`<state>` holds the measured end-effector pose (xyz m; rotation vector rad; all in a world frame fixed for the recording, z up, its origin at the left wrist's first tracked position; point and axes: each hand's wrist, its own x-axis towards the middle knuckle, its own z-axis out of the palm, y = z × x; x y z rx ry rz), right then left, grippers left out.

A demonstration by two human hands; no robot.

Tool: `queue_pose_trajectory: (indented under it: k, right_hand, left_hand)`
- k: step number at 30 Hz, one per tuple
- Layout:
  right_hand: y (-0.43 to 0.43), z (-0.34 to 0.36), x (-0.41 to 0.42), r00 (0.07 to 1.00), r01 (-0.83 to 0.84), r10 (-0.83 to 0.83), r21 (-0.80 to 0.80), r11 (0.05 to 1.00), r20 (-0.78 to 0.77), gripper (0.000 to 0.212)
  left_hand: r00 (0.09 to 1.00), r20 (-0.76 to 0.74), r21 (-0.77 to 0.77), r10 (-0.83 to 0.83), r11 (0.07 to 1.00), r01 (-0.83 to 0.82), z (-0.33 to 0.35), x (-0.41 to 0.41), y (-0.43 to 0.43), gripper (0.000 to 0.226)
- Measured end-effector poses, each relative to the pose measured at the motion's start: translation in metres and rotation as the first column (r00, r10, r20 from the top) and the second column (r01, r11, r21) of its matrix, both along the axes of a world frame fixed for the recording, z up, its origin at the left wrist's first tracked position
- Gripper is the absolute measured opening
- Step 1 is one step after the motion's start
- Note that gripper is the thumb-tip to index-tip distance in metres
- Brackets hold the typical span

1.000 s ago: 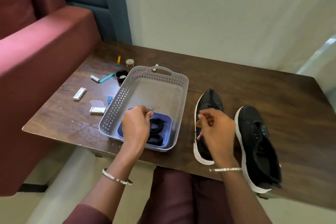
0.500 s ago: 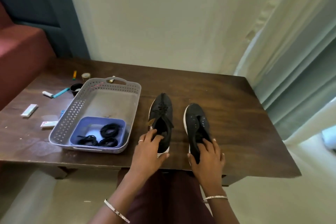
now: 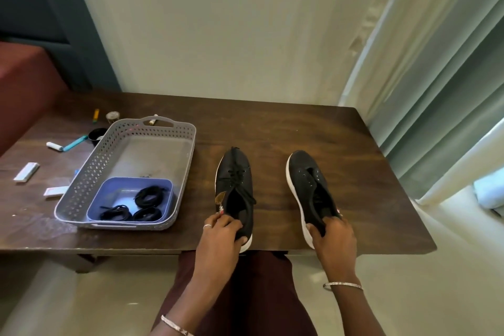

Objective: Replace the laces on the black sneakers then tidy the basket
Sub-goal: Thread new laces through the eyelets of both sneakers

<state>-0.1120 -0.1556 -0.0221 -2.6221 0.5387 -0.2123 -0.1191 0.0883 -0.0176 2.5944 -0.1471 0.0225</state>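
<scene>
Sneakers (image 3: 236, 177) toes away | left hand (image 3: 221, 237) fingers clamp laced heel | right hand (image 3: 334, 240) fingers clamp unlaced heel

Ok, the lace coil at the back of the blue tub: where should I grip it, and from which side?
Pinch the coil across its bundled strands, coming straight down from above. It lies flat in the tub, and the walls of the tub and the basket close off every side.
</scene>
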Motion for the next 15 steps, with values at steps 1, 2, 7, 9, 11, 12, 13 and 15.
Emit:
queue_pose_trajectory:
  k: [1,2,7,9,11,12,13,15]
  right_hand:
    - [-0.002,0.001,0.0,1.0,0.007,-0.007,0.007,1.0,-0.016,0.026]
    - [-0.003,0.002,0.0,0.999,0.009,-0.009,0.0,1.0,-0.04,0.026]
    - [0.024,0.026,0.005,0.989,0.118,-0.099,-0.178,0.977,0.112,0.036]
    - [0.045,0.04,0.015,0.959,0.017,0.018,-0.122,0.992,0.282,0.019]
    - [0.067,0.043,0.03,0.912,-0.231,0.233,-0.045,0.972,0.339,0.008]
    - [0.078,0.041,0.039,0.886,-0.339,0.329,-0.029,0.94,0.327,0.01]
    - [0.088,0.038,0.047,0.864,-0.414,0.405,-0.035,0.91,0.298,0.014]
    - [0.106,0.028,0.062,0.847,-0.478,0.485,-0.09,0.874,0.217,0.022]
  left_hand:
    - [1.0,-0.004,0.001,-0.015,1.0,0.015,0.0,-0.005,-0.001,0.03]
    - [1.0,-0.009,0.003,-0.027,1.0,0.027,0.001,-0.009,-0.001,0.029]
    - [1.0,0.007,-0.008,-0.028,1.0,0.028,0.002,-0.018,0.002,0.033]
    - [0.999,0.039,-0.038,-0.011,0.999,0.012,0.001,-0.015,0.004,0.037]
    - [0.997,0.075,-0.064,0.005,0.998,0.0,-0.001,-0.011,0.004,0.043]
    - [0.996,0.091,-0.078,0.007,0.997,0.0,-0.003,-0.008,0.004,0.046]
    - [0.995,0.102,-0.091,0.003,0.996,0.006,-0.004,-0.006,0.003,0.049]
    - [0.993,0.117,-0.097,-0.018,0.995,0.03,-0.008,-0.001,0.003,0.054]
